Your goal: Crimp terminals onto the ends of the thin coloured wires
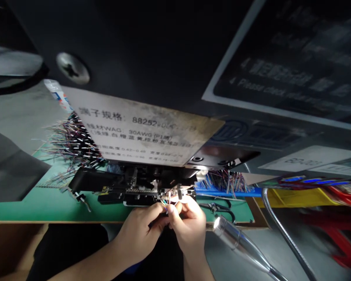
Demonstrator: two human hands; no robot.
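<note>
My green tabletop (46, 207) sits under a dark machine (134, 183) with a grubby printed label (143, 128). A heap of thin wires (73, 142) lies at its left, more wires stand in a blue tray (222, 190) at its right, and scissors (219, 208) lie just below that. My left hand (137, 232) and right hand (187, 224) are closed, their fingertips pinching a small bunch of colored wires (165, 203) at the machine's front. The bunch points forward into the machine, its long axis running away from me.
</note>
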